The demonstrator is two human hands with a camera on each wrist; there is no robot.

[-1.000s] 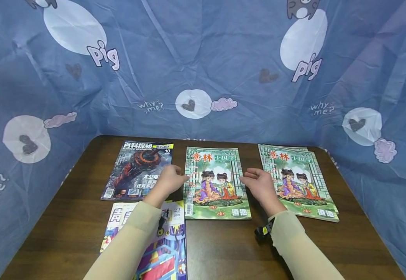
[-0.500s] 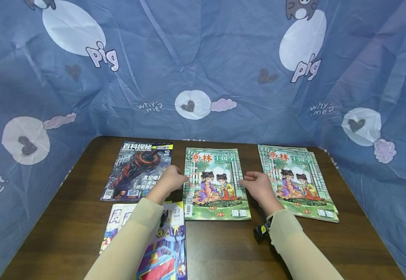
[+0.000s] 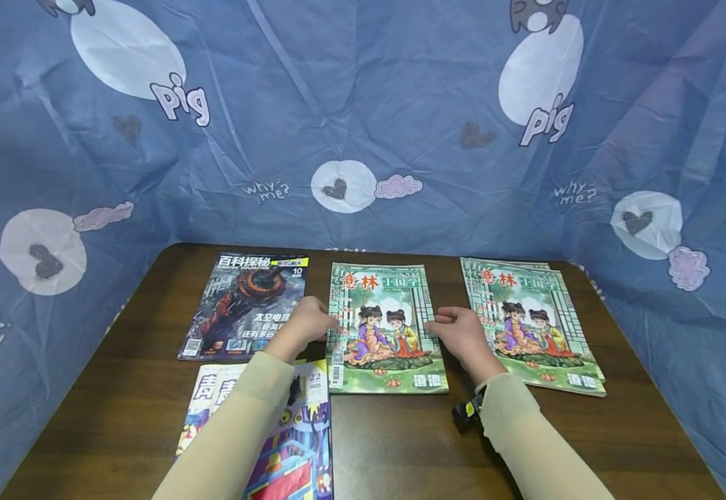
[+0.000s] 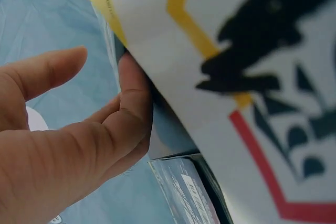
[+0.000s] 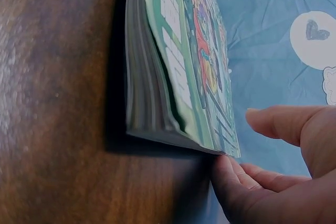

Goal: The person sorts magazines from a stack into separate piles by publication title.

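In the head view a green magazine point(image 3: 394, 333) with two cartoon children on its cover lies at mid-table, between both hands. My left hand point(image 3: 306, 323) is at its left edge, and my right hand point(image 3: 463, 337) at its right edge. The right wrist view has the right fingertips point(image 5: 226, 169) touching the magazine's edge, while the thumb stands apart from the cover. In the left wrist view the left thumb point(image 4: 58, 69) is likewise apart from the bent fingers. A white magazine's cover point(image 4: 173, 61) fills much of that view, hiding what the left fingertips touch.
Matching green magazines point(image 3: 531, 326) lie stacked at the right, slightly offset. A dark magazine point(image 3: 237, 298) with a space picture lies at the back left. Colourful magazines point(image 3: 300, 451) overlap in front of it, under the left forearm. A blue printed cloth point(image 3: 363, 125) surrounds the brown table point(image 3: 394, 451).
My right hand has shifted slightly left toward the middle magazine's edge. The left hand stays at the opposite edge, and the magazines lie almost as before.
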